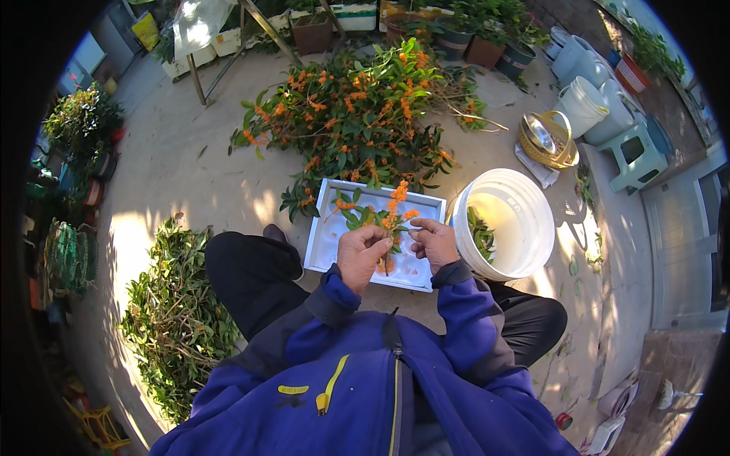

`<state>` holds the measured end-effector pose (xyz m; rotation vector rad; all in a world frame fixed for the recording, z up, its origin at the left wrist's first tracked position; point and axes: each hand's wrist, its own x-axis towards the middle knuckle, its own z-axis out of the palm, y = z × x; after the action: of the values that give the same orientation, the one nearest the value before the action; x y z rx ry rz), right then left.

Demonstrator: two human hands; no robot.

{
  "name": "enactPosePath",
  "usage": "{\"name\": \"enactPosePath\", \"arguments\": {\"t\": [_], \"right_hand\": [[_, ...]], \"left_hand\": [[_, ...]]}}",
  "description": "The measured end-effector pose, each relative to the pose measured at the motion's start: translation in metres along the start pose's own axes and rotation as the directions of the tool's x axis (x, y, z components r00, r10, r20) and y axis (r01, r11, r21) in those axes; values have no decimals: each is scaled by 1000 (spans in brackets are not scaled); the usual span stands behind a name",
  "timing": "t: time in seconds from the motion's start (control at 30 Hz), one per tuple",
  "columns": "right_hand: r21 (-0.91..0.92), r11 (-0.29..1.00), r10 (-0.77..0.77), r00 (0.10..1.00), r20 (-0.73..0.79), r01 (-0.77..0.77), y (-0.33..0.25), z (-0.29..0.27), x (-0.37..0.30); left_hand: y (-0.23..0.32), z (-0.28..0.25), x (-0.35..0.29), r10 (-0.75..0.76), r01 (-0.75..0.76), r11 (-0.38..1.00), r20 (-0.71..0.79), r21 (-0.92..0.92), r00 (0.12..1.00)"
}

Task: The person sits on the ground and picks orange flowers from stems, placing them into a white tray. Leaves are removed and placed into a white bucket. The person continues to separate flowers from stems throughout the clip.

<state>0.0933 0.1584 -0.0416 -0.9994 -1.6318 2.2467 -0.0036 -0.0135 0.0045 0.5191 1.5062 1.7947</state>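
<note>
Over a white shallow tray (pixel 319 254), both hands are at a leafy sprig with orange blossoms (pixel 398 196). My left hand (pixel 363 254) is closed round its stem, thumb and fingers pinched together. At the sprig's right side, my right hand (pixel 434 242) has its thumb and forefinger bent close to the blossoms; whether anything is between them is too small to tell. Loose orange petals lie in the tray below. Beyond it a large heap of flowering branches (pixel 357 114) leans over the tray's far edge.
A white bucket (pixel 536 220) with some green leaves inside stands right of the tray. Stripped leafy branches (pixel 179 304) are piled at the left. A yellow basket (pixel 563 156) with a metal bowl, a pale green stool (pixel 639 156) and white buckets (pixel 584 106) are at the far right.
</note>
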Motion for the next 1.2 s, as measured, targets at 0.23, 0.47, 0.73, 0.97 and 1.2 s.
{"name": "enactPosePath", "arguments": {"t": [0.23, 0.47, 0.73, 0.97, 1.2], "right_hand": [[-127, 983, -99, 963, 253, 134, -62, 0, -23], [-236, 948, -150, 954, 260, 214, -64, -2, -28], [-416, 810, -342, 909, 236, 413, -56, 24, -45], [-196, 953, -190, 958, 216, 233, -36, 20, -49], [281, 907, 183, 893, 412, -315, -33, 10, -48]], "left_hand": [[-5, -7, 3, 187, -189, 917, 41, 350, 982], [1, -3, 0, 124, -145, 934, 83, 328, 989], [7, 9, -8, -52, 52, 999, -19, 14, 998], [-6, -6, -7, 157, -158, 957, 25, 245, 987], [37, 2, -14, 551, -626, 447, 354, 639, 755]]}}
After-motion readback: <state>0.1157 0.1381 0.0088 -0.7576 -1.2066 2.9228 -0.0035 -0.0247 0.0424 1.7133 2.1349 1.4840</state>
